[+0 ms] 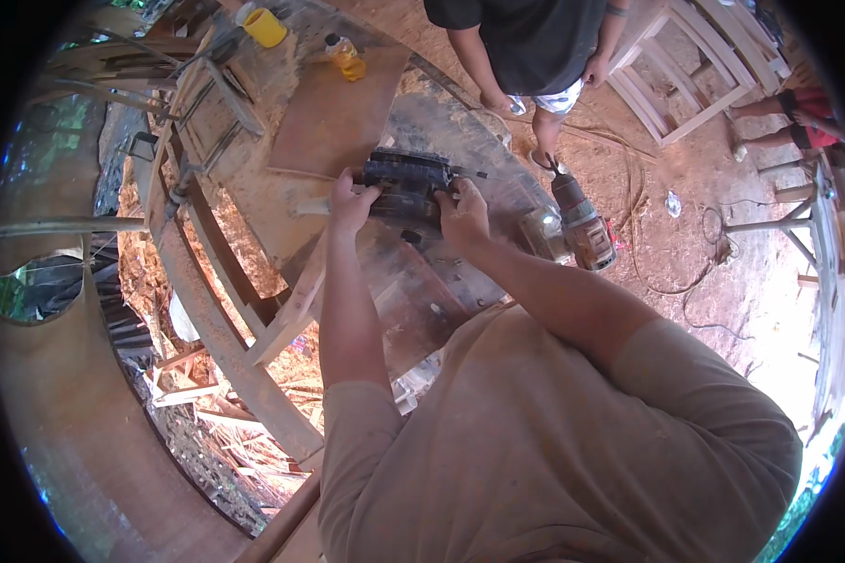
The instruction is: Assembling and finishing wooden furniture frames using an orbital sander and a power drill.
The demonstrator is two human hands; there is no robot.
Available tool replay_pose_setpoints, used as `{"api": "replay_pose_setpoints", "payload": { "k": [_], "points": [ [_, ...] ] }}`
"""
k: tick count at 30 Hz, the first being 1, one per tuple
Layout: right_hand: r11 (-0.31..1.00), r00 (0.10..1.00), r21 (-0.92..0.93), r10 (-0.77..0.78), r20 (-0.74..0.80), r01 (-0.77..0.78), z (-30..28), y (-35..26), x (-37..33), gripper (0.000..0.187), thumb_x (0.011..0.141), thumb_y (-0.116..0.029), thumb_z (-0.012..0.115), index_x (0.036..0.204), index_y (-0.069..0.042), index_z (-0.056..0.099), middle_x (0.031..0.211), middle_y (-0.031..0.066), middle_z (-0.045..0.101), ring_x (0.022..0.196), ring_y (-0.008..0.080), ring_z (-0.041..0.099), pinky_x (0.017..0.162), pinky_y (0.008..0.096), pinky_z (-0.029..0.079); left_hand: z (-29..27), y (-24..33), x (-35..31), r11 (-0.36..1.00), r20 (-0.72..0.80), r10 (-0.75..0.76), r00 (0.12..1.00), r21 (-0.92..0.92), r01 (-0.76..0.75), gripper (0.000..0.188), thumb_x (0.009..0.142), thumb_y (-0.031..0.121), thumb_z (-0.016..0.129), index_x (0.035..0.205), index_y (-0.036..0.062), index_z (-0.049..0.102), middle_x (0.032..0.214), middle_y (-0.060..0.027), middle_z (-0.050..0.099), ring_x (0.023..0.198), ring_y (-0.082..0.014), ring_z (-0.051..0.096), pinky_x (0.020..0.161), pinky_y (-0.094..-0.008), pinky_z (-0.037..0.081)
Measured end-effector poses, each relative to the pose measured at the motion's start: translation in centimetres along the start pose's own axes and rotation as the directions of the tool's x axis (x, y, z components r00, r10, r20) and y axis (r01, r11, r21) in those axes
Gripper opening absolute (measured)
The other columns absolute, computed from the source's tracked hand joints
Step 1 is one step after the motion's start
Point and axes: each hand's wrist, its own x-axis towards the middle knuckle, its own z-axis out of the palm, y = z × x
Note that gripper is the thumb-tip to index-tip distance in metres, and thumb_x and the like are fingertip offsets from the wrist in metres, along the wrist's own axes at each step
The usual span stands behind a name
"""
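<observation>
Between my two hands I hold a black, boxy power tool (406,186) that looks like an electric planer, over a dusty workbench (441,122). My left hand (353,202) grips its left end, the thumb lying on the near side. My right hand (464,212) is closed round its right end, next to a short dark rod sticking out. The tool's underside is hidden. To the right of my right hand lies a power drill (584,221), its tip toward the far side. A pale, dusty object (543,233) sits between the drill and my right forearm.
A flat brown board (343,113) lies beyond the tool, with a bottle (345,58) of yellow contents and a yellow container (265,28) farther off. Another person (526,47) stands across the bench. Wooden frames (676,75) and cords (637,206) are at right; wood scraps (244,413) at left.
</observation>
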Motion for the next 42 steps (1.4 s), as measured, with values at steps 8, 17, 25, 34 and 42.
{"api": "replay_pose_setpoints", "payload": {
  "k": [8, 17, 25, 34, 42],
  "points": [
    [0.944, 0.974, 0.291, 0.095, 0.205, -0.154, -2.2, 1.1, -2.3, 0.049, 0.087, -0.022, 0.069, 0.125, 0.007, 0.057, 0.123, 0.0263, 0.060, 0.109, 0.0393, 0.062, 0.094, 0.0438, 0.048, 1.0, 2.2, -5.8, 0.998, -0.118, 0.049, 0.992, -0.027, -0.052, 0.028, 0.073, 0.008, 0.075, 0.097, 0.0015, 0.063, 0.094, -0.0102, 0.066, 0.085, -0.0221, 0.062, 0.077, -0.0351, 0.049],
    [0.806, 0.884, -0.450, -0.181, 0.431, 0.384, -8.1, -2.7, -4.9, 0.046, 0.090, -0.019, 0.069, 0.127, 0.005, 0.054, 0.119, 0.0205, 0.062, 0.110, 0.0263, 0.063, 0.095, 0.0377, 0.050, 1.9, -0.4, -10.4, 0.974, -0.345, 0.225, 0.911, 0.078, -0.211, 0.032, 0.067, 0.013, 0.082, 0.088, 0.0027, 0.059, 0.093, -0.0098, 0.062, 0.086, -0.0301, 0.061, 0.081, -0.0408, 0.047],
    [0.844, 0.778, 0.035, -0.508, 0.371, 0.535, -8.1, -10.3, -0.5, 0.032, 0.095, -0.023, 0.061, 0.116, 0.002, 0.062, 0.101, 0.0194, 0.069, 0.094, 0.0348, 0.067, 0.088, 0.0429, 0.051, 3.1, 0.5, -10.9, 0.960, -0.445, 0.236, 0.864, 0.243, -0.137, 0.030, 0.062, 0.015, 0.083, 0.082, 0.0063, 0.062, 0.094, -0.0050, 0.064, 0.092, -0.0323, 0.061, 0.085, -0.0437, 0.045],
    [0.849, 0.590, -0.242, -0.099, 0.801, 0.470, -3.6, -8.8, 5.3, 0.044, 0.099, -0.045, 0.053, 0.119, -0.010, 0.070, 0.107, 0.0126, 0.072, 0.101, 0.0319, 0.066, 0.092, 0.0416, 0.049, 3.3, 2.9, -10.6, 0.888, -0.472, 0.444, 0.762, 0.343, -0.306, 0.018, 0.062, 0.007, 0.074, 0.075, 0.0036, 0.062, 0.093, -0.0084, 0.070, 0.090, -0.0325, 0.063, 0.083, -0.0435, 0.047],
    [0.959, 0.557, -0.196, 0.052, 0.829, 0.203, -3.1, -5.6, 9.6, 0.046, 0.099, -0.049, 0.053, 0.115, -0.009, 0.069, 0.100, 0.0053, 0.070, 0.090, 0.0176, 0.061, 0.082, 0.0354, 0.047, 3.3, 2.8, -10.8, 0.938, -0.475, 0.347, 0.809, 0.180, -0.297, 0.028, 0.065, 0.013, 0.070, 0.092, 0.0074, 0.073, 0.097, -0.0098, 0.072, 0.095, -0.0320, 0.065, 0.089, -0.0435, 0.047]
  ]
}}
